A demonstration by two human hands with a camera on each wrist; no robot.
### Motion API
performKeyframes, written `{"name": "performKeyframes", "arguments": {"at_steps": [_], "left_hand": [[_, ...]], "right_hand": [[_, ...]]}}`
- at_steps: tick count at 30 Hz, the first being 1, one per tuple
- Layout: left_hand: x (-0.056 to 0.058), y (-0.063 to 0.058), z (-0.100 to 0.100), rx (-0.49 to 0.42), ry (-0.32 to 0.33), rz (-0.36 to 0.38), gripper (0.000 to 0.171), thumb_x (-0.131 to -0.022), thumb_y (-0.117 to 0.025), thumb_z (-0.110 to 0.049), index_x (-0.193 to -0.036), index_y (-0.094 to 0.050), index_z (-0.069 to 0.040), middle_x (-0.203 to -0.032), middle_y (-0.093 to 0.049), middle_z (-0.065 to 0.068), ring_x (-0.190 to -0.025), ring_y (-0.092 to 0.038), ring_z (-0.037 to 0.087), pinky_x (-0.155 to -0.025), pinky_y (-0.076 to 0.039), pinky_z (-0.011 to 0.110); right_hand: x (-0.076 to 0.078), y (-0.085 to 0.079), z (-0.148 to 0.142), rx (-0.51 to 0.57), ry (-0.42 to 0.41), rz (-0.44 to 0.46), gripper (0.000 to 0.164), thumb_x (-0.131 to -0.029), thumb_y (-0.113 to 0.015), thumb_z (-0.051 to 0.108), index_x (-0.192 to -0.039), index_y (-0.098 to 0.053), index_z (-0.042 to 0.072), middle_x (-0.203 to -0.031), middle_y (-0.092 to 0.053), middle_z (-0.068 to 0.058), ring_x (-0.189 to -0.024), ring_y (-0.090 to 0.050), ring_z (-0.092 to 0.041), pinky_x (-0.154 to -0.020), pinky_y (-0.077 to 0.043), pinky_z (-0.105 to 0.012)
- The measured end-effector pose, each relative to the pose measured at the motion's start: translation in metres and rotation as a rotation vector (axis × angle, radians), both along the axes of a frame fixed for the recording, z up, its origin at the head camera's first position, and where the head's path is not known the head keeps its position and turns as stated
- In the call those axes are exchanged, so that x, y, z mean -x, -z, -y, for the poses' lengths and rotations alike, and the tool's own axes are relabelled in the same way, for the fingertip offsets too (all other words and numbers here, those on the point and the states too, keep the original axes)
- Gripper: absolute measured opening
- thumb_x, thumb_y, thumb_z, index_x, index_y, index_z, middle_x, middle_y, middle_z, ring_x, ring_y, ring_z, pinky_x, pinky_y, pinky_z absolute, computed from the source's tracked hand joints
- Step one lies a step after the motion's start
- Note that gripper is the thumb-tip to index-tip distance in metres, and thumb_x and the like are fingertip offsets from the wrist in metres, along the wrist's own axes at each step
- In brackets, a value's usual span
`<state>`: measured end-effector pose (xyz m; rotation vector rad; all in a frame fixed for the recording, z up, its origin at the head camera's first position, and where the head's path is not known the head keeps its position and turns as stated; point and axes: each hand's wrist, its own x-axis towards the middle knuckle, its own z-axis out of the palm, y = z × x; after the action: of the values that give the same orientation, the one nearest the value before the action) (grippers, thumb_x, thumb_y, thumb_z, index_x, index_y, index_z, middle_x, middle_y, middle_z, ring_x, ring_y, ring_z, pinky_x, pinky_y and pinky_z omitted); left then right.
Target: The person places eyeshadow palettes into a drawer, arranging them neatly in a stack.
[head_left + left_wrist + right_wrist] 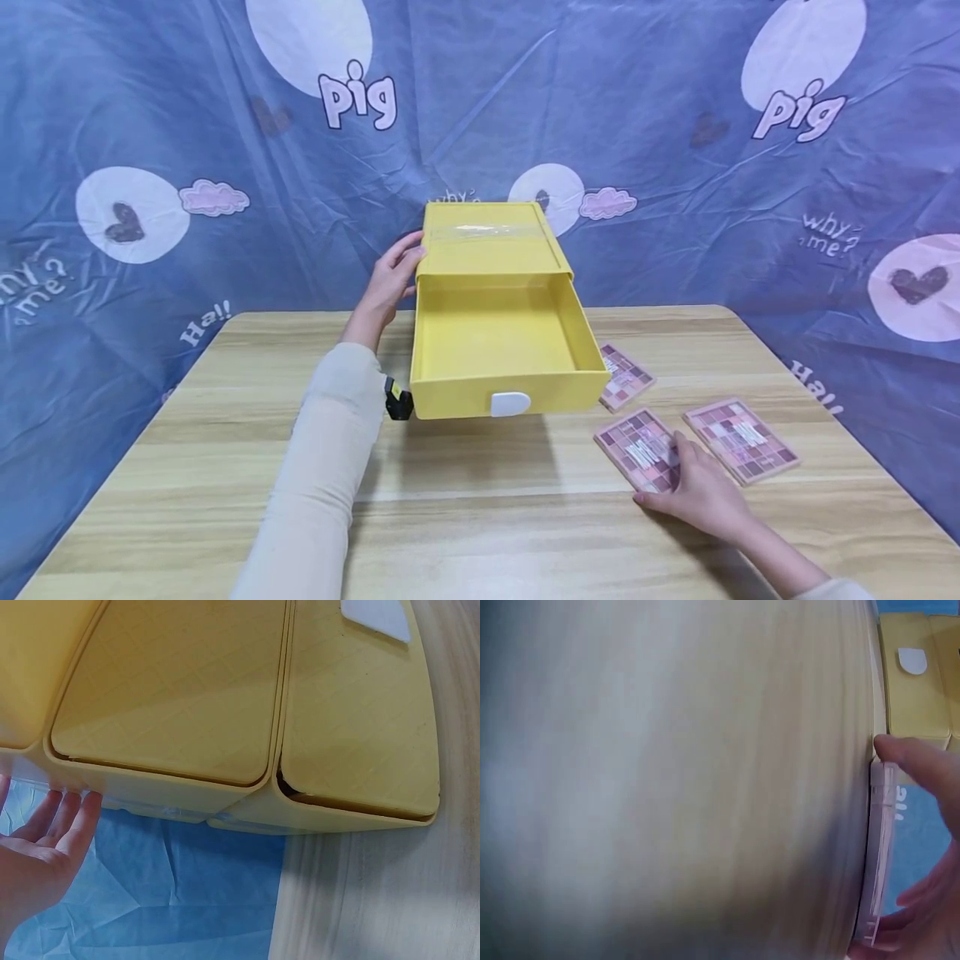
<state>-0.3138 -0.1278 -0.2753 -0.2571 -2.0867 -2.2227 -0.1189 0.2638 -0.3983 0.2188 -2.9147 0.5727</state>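
Observation:
A yellow drawer cabinet [491,250] stands at the middle of the table, its top drawer [495,396] pulled out toward me with a bare inside. My left hand [390,279] rests against the cabinet's left side near the top, and in the left wrist view its extended fingers [81,825] touch the side wall. Over on the right, my right hand [708,498] grips a pink eyeshadow palette [637,450] by its edges. The right wrist view shows the thumb [911,756] at one end of this palette [877,847] and fingers at the other.
Two similar palettes lie close by, one to the right [742,440] and one behind [624,379], partly hidden by the drawer. Lower shut drawers [172,682] show in the left wrist view. A blue printed cloth [465,100] hangs behind the wooden table [247,467].

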Motion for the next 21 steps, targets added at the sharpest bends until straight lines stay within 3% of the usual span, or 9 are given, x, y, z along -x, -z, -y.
{"name": "performKeyframes", "arguments": {"at_steps": [6,12,21], "left_hand": [[0.000,-0.001,-0.001,0.012,-0.014,0.002,0.047,-0.084,-0.052,-0.028,-0.129,-0.042,-0.019,-0.122,-0.044,0.008,-0.106,-0.044,0.019,-0.085,-0.036,0.044],[0.000,-0.001,0.000,0.002,-0.015,0.005,0.046,-0.084,-0.052,-0.028,-0.129,-0.042,-0.020,-0.120,-0.045,0.007,-0.106,-0.043,0.018,-0.084,-0.037,0.042],[0.001,-0.001,0.000,-0.005,-0.008,0.011,0.046,-0.084,-0.052,-0.028,-0.129,-0.043,-0.020,-0.120,-0.045,0.007,-0.104,-0.044,0.018,-0.085,-0.037,0.042]], "right_hand": [[0.005,-0.005,-0.007,0.083,-0.031,-0.002,0.100,-0.046,-0.080,0.043,-0.112,-0.036,-0.018,-0.101,-0.046,-0.033,-0.091,-0.044,-0.046,-0.078,-0.034,-0.054],[0.009,-0.014,-0.013,0.137,-0.032,0.091,0.111,-0.049,-0.079,0.038,-0.123,-0.020,-0.021,-0.115,-0.032,-0.040,-0.103,-0.030,-0.052,-0.084,-0.024,-0.059],[0.019,-0.049,-0.022,0.175,-0.071,0.117,0.108,-0.055,-0.079,0.028,-0.124,-0.013,-0.022,-0.116,-0.028,-0.042,-0.101,-0.034,-0.052,-0.083,-0.026,-0.058]]}}
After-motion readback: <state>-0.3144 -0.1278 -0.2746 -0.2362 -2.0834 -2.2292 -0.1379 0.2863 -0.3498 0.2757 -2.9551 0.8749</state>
